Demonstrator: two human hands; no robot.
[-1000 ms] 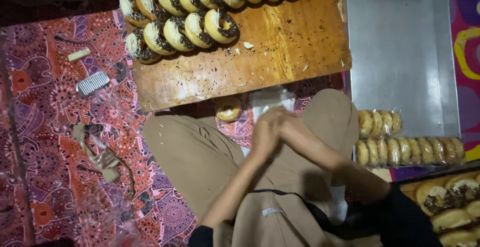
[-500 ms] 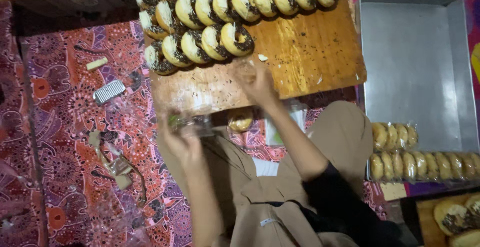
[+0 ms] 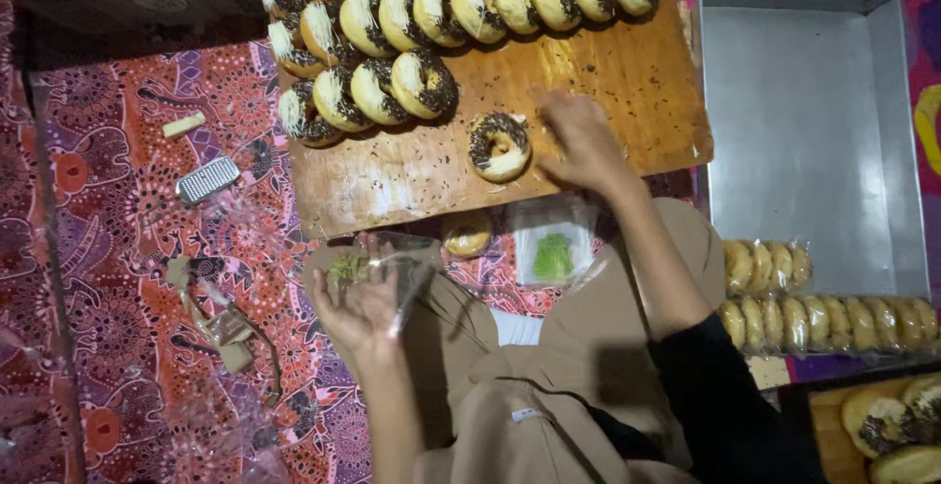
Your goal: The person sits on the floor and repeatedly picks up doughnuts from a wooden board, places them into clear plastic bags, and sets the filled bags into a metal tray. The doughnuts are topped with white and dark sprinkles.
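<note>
Right hand [image 3: 588, 146] has shifted right across the board since the earlier frame; one doughnut [image 3: 500, 146] now lies apart from the rows.
Its fingers, loosely spread, rest just beside that doughnut at frame centre on the wooden board [image 3: 627, 82]. Left hand [image 3: 363, 308], lower left, pinches a clear plastic bag [image 3: 392, 268]; metal tray [image 3: 814, 141] right.

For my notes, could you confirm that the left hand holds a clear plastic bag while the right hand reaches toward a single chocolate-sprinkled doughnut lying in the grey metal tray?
Not quite: in the head view the single chocolate-sprinkled doughnut lies on the wooden board, not in the grey metal tray. The left hand does hold a clear plastic bag, and the right hand reaches toward that doughnut.
</note>
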